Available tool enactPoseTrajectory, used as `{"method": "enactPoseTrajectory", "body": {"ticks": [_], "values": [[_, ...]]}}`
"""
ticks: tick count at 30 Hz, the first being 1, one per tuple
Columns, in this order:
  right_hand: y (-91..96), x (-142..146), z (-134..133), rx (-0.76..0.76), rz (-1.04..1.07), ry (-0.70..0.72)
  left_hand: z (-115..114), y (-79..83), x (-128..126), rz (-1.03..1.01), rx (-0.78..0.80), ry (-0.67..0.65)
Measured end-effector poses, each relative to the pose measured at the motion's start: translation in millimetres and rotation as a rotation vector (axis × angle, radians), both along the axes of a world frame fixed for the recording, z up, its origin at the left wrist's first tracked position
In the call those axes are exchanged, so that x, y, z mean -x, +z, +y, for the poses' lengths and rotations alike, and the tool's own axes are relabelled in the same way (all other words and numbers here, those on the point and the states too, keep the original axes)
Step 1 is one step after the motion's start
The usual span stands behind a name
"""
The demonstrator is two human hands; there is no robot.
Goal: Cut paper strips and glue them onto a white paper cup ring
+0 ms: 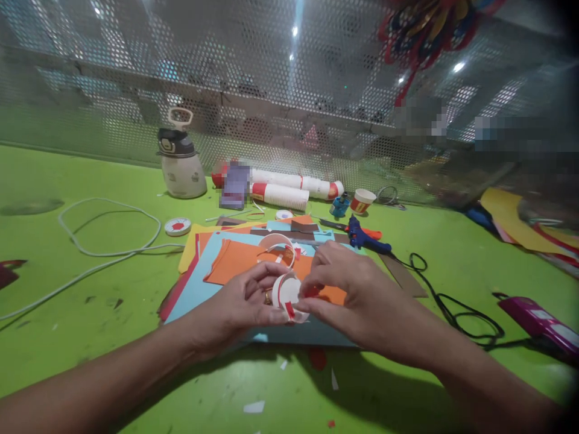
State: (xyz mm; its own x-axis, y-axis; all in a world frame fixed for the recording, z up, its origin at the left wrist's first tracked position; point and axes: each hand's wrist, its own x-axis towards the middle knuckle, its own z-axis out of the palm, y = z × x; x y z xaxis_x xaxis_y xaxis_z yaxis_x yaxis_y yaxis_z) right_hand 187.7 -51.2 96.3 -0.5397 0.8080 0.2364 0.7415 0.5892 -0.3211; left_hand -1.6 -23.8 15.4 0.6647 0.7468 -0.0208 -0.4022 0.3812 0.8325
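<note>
Both of my hands meet over a pile of coloured paper sheets (235, 262) on the green table (90, 289). My left hand (239, 304) grips a small white paper cup piece with red marks (287, 295), fingers curled round it. My right hand (344, 295) pinches the same cup piece from the right, thumb and forefinger pressed on its red rim. A cut white ring of cup (277, 244) lies on the orange sheet just behind my hands.
A blue glue gun (364, 238) with a black cord (452, 307) lies to the right. Stacked paper cups (289, 190), a single cup (362, 201), a water bottle (181, 163), a tape roll (177, 226) and a white cable (108, 241) sit behind. A purple tool (538, 322) lies far right.
</note>
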Motion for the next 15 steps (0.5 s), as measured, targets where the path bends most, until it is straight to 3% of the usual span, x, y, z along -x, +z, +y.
{"method": "enactPoseTrajectory", "body": {"ticks": [6, 15], "values": [[0.9, 15.0, 8.7, 0.120, -0.191, -0.010, -0.6, -5.3, -1.1, 0.043, -0.004, -0.011], [-6.6, 17.5, 15.8, 0.148, -0.166, -0.021, 2.6, -10.2, -1.5, 0.067, -0.041, 0.024]]}}
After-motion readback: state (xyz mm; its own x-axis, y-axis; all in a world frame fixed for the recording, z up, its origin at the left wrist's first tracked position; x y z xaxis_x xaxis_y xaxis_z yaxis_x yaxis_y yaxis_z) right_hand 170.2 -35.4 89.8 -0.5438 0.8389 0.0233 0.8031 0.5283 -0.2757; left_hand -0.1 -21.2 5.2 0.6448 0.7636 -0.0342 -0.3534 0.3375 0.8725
